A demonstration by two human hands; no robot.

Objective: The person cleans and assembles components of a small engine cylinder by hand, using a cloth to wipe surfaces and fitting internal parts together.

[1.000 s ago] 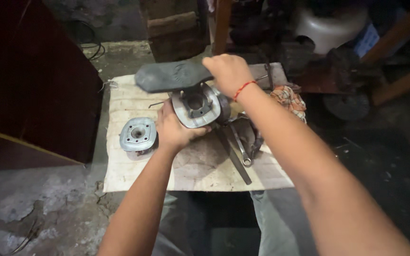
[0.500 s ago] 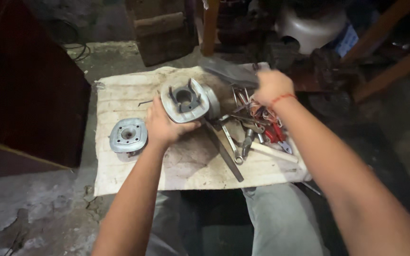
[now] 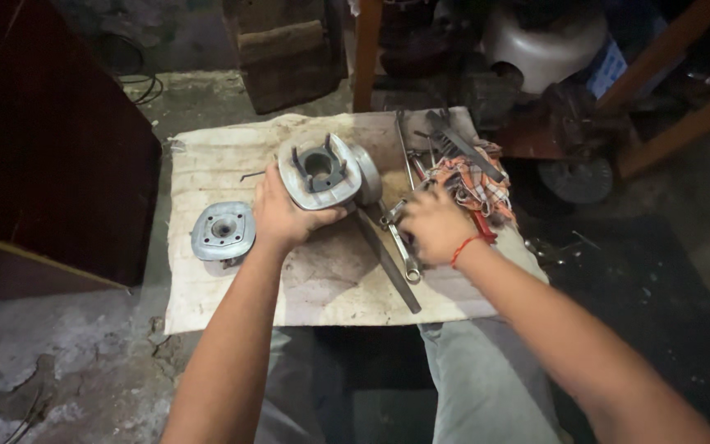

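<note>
Engine cylinder (image 3: 322,173) (gripped) in left hand (image 3: 283,215)

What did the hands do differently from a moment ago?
The right hand let go of the dark flat piece it held over the engine part and came down onto the wrenches on the cloth. The left hand kept gripping the grey engine cylinder, now uncovered on top. The round metal cover stayed on the cloth to the left.

Right hand (image 3: 433,226) no longer holds the dark flat piece aloft; it now sits low on the wrench (image 3: 400,242) beside the cylinder (image 3: 322,173).
</note>
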